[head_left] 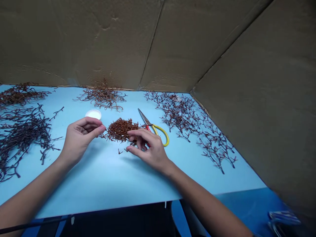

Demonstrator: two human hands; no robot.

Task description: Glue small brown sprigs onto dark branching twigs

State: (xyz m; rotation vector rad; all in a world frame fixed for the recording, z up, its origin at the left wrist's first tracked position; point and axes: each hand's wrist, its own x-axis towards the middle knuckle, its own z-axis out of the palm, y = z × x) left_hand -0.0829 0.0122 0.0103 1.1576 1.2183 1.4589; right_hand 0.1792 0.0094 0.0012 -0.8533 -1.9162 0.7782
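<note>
My left hand (82,136) is pinched, thumb against index finger, at the left edge of a pile of short reddish-brown twig pieces (119,128). Whatever may be between its fingertips is too small to make out. Over the pile's right side my right hand (150,148) hovers with thumb and fingers apart, and nothing shows in it. Scissors (158,130) with yellow and red handles lie just behind the right hand, partly hidden by it, blades pointing away. A shallow white round dish or lid (93,114) sits behind my left hand. Small loose pieces (119,151) lie in front of the pile.
Dark branched twigs (23,135) are heaped at the left, with brown ones (21,93) behind. Thin curly brown stems (102,95) lie at the back. Forked dark twigs (182,112) spread along the right. Cardboard walls (118,42) enclose the light-blue table (106,187) behind and right.
</note>
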